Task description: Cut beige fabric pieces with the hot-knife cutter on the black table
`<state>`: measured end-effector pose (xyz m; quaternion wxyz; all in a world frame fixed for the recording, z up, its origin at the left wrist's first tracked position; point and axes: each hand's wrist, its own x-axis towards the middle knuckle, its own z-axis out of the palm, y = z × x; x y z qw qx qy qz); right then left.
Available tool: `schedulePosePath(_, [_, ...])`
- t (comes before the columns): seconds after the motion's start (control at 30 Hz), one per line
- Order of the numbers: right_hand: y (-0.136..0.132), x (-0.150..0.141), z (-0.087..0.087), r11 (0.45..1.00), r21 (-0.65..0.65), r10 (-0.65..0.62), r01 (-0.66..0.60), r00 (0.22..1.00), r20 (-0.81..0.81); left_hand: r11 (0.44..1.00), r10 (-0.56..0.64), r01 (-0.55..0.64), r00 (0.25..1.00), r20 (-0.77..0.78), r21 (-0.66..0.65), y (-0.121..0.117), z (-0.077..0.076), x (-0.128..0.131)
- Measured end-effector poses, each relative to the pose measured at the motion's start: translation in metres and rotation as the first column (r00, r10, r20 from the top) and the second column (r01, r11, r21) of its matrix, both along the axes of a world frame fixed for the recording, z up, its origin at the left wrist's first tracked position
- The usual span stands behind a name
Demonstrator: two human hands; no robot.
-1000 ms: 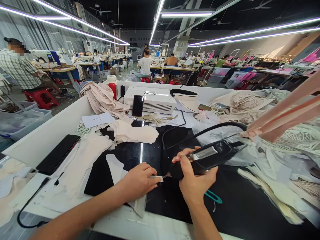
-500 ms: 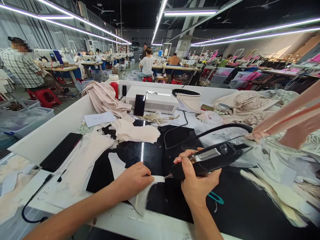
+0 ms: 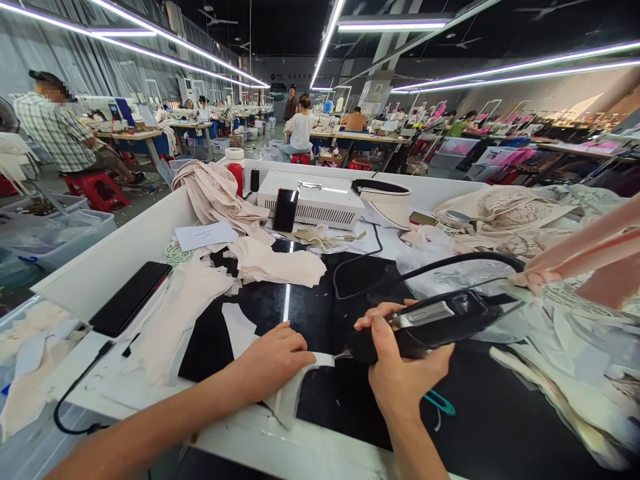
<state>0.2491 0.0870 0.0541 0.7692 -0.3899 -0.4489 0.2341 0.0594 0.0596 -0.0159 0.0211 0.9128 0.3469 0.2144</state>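
Note:
My right hand (image 3: 400, 373) is wrapped round a black corded hand tool (image 3: 440, 320), its metal tip touching the end of a pale curved fabric strip (image 3: 295, 393). My left hand (image 3: 273, 357) lies on that strip with fingers curled, pressing it onto the black glossy work surface (image 3: 310, 307). The tool's black cable (image 3: 450, 260) arcs up and back toward the right. A teal-handled snip (image 3: 440, 402) lies just right of my right wrist.
Cream fabric pieces (image 3: 275, 263) and scraps lie left and ahead. A black phone (image 3: 130, 299) rests on the white left ledge, another phone (image 3: 286, 210) leans on a white box unit (image 3: 315, 197). Lace piles (image 3: 500, 213) and pink straps (image 3: 585, 253) crowd the right. Other people sit at distant tables.
The fabric strip has slid out from under my left hand, so more of its curved length shows. Both hands stay at the same spot; the view shifted slightly.

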Motion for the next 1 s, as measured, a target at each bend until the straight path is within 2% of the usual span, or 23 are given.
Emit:
schedulePosePath(0.1, [0.0, 0.0, 0.0, 1.0, 0.009, 0.007, -0.007, 1.0, -0.007, 0.999, 0.015, -0.016, 1.0, -0.022, -0.033, 0.0, -0.001, 0.002])
schedulePosePath(0.33, [0.0, 0.0, -0.001, 1.0, -0.014, 0.015, -0.015, 1.0, -0.027, 0.999, 0.04, -0.039, 0.998, -0.047, 0.006, -0.002, -0.005, 0.004])
schedulePosePath(0.6, [0.001, -0.015, 0.002, 0.993, -0.014, 0.119, -0.121, 0.987, -0.105, 0.999, 0.033, -0.032, 0.998, -0.046, 0.021, -0.003, -0.005, 0.005])
schedulePosePath(1.0, [0.003, -0.016, -0.002, 0.993, -0.019, 0.117, -0.118, 0.991, -0.059, 0.999, 0.04, -0.039, 0.998, -0.045, 0.029, -0.004, -0.007, 0.005])
